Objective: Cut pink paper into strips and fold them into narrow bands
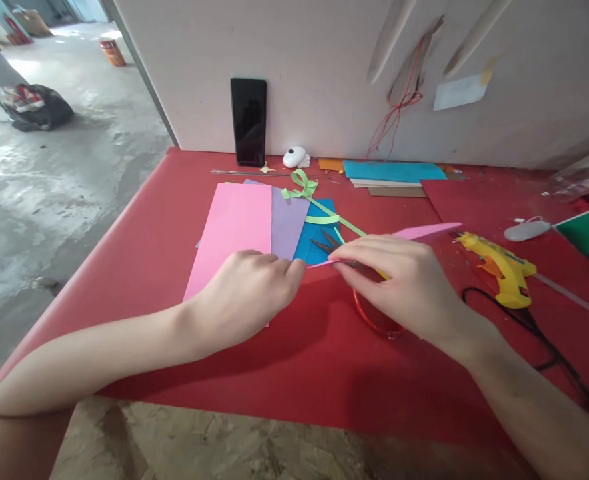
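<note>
A narrow pink paper strip [429, 231] runs between my two hands above the table. My left hand [254, 283] is closed, its thumb and curled fingers at the strip's left end. My right hand [399, 270] pinches the strip between thumb and fingers, and a longer pink piece sticks out behind it to the right. Under the right hand lies a pair of scissors [330, 244] with blades pointing left; the hand partly covers it. A pink paper sheet [239, 223] lies beside my left hand, overlapping a purple sheet [288, 213] and blue paper [319, 233].
Light-green paper strips [324, 207] curl over the papers. A yellow glue gun [507, 270] with a black cord lies at right. Against the wall stand a phone [249, 123] and a small white object [294, 157]. Blue paper pieces [394, 171] lie along the back of the red table [294, 393].
</note>
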Motion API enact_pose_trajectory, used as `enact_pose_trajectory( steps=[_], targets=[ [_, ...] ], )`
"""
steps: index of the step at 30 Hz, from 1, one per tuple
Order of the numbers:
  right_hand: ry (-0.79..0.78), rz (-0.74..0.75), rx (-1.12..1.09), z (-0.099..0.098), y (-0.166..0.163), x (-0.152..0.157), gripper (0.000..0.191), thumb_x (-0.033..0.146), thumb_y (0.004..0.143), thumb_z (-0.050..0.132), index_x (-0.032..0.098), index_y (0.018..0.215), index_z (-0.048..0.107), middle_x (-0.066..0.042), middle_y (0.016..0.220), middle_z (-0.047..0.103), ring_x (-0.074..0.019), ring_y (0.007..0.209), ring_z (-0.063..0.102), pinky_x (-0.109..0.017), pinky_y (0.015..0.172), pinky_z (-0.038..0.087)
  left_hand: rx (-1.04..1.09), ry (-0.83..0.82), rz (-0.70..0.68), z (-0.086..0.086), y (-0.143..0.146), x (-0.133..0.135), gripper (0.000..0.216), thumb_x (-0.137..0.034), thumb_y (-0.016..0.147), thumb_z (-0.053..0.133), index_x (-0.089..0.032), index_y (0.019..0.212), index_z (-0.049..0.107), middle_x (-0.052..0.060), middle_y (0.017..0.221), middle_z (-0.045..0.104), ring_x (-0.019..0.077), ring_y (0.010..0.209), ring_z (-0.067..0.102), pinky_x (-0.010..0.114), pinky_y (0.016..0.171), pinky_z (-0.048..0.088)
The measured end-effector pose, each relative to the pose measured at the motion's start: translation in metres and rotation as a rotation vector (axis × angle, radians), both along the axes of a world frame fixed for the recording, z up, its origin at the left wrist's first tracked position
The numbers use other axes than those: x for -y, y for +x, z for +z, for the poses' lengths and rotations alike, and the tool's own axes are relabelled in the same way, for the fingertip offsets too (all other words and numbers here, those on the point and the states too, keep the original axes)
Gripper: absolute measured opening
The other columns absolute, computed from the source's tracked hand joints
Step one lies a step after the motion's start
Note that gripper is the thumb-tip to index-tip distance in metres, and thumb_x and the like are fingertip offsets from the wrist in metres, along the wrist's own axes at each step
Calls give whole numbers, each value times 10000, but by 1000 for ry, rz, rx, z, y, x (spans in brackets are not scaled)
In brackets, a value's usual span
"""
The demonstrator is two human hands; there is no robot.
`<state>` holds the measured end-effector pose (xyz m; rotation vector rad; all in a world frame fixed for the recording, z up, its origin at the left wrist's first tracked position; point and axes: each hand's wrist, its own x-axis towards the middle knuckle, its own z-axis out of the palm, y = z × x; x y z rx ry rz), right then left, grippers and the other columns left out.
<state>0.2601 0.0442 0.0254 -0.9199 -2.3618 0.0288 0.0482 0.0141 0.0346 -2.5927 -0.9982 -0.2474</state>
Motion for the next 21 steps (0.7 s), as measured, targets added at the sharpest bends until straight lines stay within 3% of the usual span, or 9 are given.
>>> enact_pose_trajectory(
  steps=[5,11,17,21],
  targets=[
    [32,122,-123,-7,-15,12,242,67,836,521,230,846,699,2,826,742,-154,739,700,-278,687,567,49,49,-37,-9,4,1,243,-14,818,440,-166,641,507,-44,462,481,122,378,438,260,372,290],
    [-22,118,-157,-5,-17,16,216,80,820,550,244,769,680,23,740,723,-134,639,678,-239,595,554,76,60,-89,-12,5,2,291,-119,905,453,-164,624,516,-43,449,470,123,368,424,271,368,300],
    [40,-3,-141,9,-5,9,211,109,824,563,244,682,643,26,641,687,-145,575,654,-260,520,506,125,45,-36,8,-6,-1,302,-171,927,447,-164,655,577,-50,421,444,96,369,359,249,382,208],
    [93,-118,-160,14,11,-5,187,155,819,578,278,706,663,24,707,711,-184,621,671,-321,560,519,78,45,77,23,-18,-4,372,-229,939,430,-170,594,554,-44,397,382,86,381,275,240,393,161]
  ],
)
